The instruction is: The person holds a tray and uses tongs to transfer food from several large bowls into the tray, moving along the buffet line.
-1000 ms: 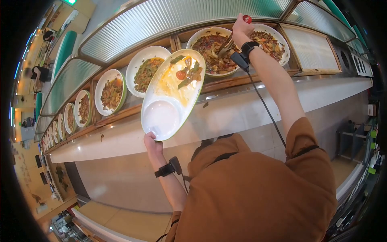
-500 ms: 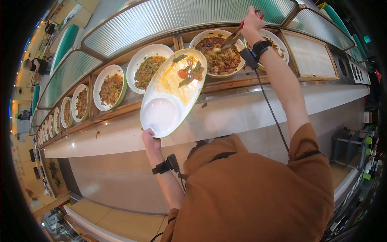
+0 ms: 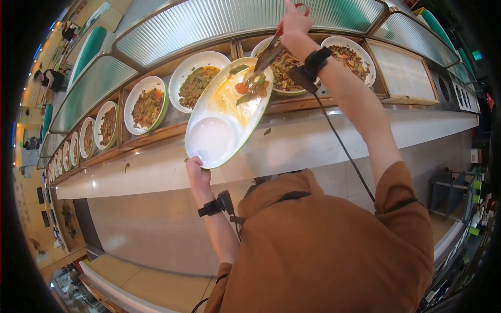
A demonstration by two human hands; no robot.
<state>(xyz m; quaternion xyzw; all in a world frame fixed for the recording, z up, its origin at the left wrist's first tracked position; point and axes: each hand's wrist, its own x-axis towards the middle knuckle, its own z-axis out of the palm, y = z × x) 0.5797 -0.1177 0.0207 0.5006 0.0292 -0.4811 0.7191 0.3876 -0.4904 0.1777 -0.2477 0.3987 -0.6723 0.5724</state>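
Note:
My left hand (image 3: 198, 173) is closed on the near end of a white oval divided plate (image 3: 214, 140), tilted in front of the counter. Its far section carries orange sauce and some stewed vegetables (image 3: 254, 87); the small round section holds no food. My right hand (image 3: 296, 25) grips red-handled tongs (image 3: 269, 55), whose tips reach down over the far end of the plate, right at the food. Behind the plate and tongs, a large white bowl of stir-fried food (image 3: 286, 75) is partly hidden by my right hand and wrist.
A row of food bowls (image 3: 146, 107) runs left along the wooden-framed counter (image 3: 180, 133). Another bowl (image 3: 348, 60) stands right of the tongs. Ribbed glass guards (image 3: 219, 28) rise behind. A cable (image 3: 342, 141) hangs from the right wrist device.
My right hand has brought the tongs left from the large bowl to over the plate. There is more food at the plate's far end. The plate has shifted slightly upward in view.

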